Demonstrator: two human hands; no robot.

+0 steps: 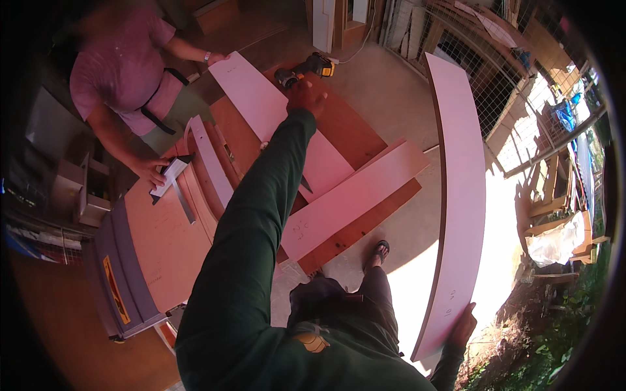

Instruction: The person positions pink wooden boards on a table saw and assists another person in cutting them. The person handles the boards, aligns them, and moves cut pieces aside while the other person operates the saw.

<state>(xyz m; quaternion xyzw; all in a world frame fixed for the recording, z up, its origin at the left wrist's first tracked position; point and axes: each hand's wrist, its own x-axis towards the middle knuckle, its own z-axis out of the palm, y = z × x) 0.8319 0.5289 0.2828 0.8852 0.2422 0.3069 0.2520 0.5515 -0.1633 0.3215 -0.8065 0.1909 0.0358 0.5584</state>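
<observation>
My left hand (pixel 307 98) reaches far forward, thumb held apart, its fingertips at a black and yellow cordless drill (pixel 317 65) lying on the boards; no grip on it shows. At the lower right, my right hand (pixel 463 326) grips the near end of a long pale board (pixel 460 195), which stands out away from me. A second pale board (pixel 261 98) runs under my left arm, and another pale board (pixel 358 195) crosses in front of my legs on a reddish-brown panel (pixel 355 231).
A co-worker (pixel 127 78) at the upper left has one hand on a pale board and the other on a white and black fence-like tool (pixel 171 177) on a table saw (pixel 163 247). Wire mesh (pixel 486 85) and stacked wood (pixel 551 186) line the right side.
</observation>
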